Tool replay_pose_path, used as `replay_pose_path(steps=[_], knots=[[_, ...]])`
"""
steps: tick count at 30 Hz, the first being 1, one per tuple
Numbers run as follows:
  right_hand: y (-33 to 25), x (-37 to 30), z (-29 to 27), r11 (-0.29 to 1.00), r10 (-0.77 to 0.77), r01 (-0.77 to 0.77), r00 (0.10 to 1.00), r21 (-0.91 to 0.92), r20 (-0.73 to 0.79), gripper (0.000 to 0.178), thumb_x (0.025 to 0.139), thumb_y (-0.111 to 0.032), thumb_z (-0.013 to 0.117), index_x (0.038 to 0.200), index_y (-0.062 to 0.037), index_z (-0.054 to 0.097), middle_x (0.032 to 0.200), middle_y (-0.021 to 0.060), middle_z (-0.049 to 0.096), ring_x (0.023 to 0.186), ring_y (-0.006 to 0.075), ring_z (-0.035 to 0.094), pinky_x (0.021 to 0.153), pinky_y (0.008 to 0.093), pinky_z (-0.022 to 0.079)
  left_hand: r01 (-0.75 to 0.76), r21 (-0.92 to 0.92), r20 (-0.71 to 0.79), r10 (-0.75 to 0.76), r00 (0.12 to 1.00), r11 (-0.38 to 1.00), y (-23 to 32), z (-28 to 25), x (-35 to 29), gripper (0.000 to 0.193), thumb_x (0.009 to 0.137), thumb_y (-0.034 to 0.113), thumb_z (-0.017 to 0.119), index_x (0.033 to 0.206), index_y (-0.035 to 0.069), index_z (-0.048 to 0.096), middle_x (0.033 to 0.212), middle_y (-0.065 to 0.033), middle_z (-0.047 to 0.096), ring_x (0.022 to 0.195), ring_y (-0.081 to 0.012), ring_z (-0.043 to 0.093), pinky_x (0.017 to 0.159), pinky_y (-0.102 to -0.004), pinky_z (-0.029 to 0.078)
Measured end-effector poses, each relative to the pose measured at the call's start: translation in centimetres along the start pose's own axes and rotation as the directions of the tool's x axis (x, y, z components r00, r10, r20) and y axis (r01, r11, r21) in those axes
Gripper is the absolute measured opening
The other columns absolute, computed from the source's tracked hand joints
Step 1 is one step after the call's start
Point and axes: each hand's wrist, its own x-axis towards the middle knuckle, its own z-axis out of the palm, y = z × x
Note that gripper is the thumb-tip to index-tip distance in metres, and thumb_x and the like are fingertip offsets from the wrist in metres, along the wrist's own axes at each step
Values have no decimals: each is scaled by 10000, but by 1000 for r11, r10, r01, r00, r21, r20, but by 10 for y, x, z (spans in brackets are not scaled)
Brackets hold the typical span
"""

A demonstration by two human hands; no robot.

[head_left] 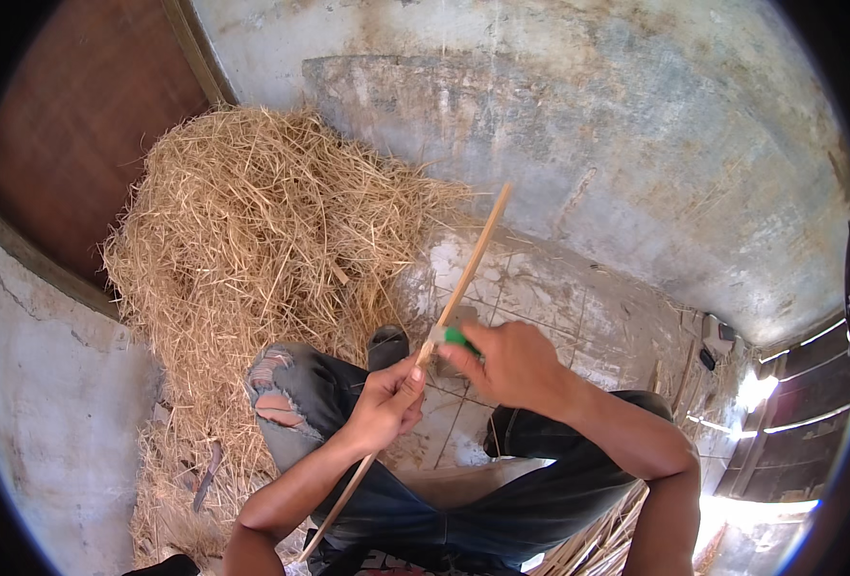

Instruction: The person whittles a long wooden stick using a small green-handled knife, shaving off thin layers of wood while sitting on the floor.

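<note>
A long, slim bamboo strip (482, 240) slants from beside my left hip up and away over the floor. My left hand (388, 401) is closed around it near its middle, thumb on top, in front of my left knee. Just beyond, my right hand (519, 367) grips a small green-handled knife (456, 337). The knife's pale blade, slightly blurred, lies against the strip a little above my left hand. Its handle is mostly hidden by my fingers.
A large heap of dry, straw-like shavings (271, 211) fills the left and far left. A stained wall (636, 125) stands beyond the tiled floor (564, 307). More thin strips (593, 542) lie by my right leg. A dark curved piece (209, 475) rests among the shavings.
</note>
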Motion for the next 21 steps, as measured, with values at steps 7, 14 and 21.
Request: replay_pose_path(steps=[7, 14, 21], knots=[[123, 27, -31, 910, 369, -415, 812, -3, -453, 435, 1069, -417, 504, 936, -26, 638, 830, 236, 694, 839, 428, 699, 714, 538, 529, 111, 53, 79, -115, 990, 992, -20, -6, -12, 558, 1110, 368, 478, 1575, 71, 391, 626, 59, 346, 488, -49, 311, 441, -235, 291], [176, -7, -90, 770, 630, -416, 610, 483, -480, 542, 1028, -515, 585, 974, 11, 702, 639, 10, 471, 619, 123, 434, 587, 326, 384, 120, 16, 159, -121, 980, 993, -16, -5, -8, 545, 1115, 329, 473, 1584, 72, 372, 655, 49, 376, 494, -52, 335, 446, -242, 314], [53, 14, -30, 857, 419, -211, 816, 470, -398, 428, 922, -403, 788, 886, 1, 652, 633, 0, 495, 585, 87, 433, 524, 293, 367, 67, 53, 154, -75, 985, 996, -13, -1, -10, 556, 1107, 389, 449, 1580, 103, 385, 637, 43, 306, 488, -55, 260, 436, -236, 272]])
